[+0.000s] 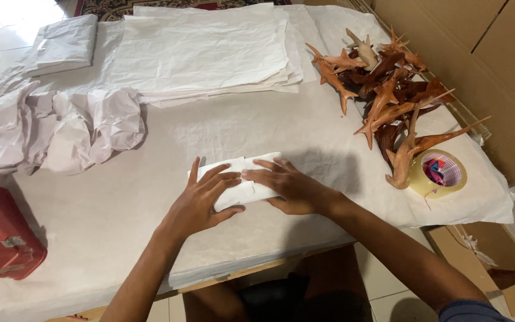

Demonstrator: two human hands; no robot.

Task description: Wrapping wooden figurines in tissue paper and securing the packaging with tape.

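Observation:
A small bundle wrapped in white paper lies on the paper-covered table, near its front edge. My left hand lies flat on the bundle's left half, fingers spread. My right hand presses down on its right half, fingertips meeting the left hand's at the middle. What is inside the wrapping is hidden.
A pile of carved brown wooden figures sits at the right, beside a roll of clear tape. A stack of flat white paper sheets lies at the back, crumpled paper at the left, a red box at the left edge. Cardboard boxes stand right.

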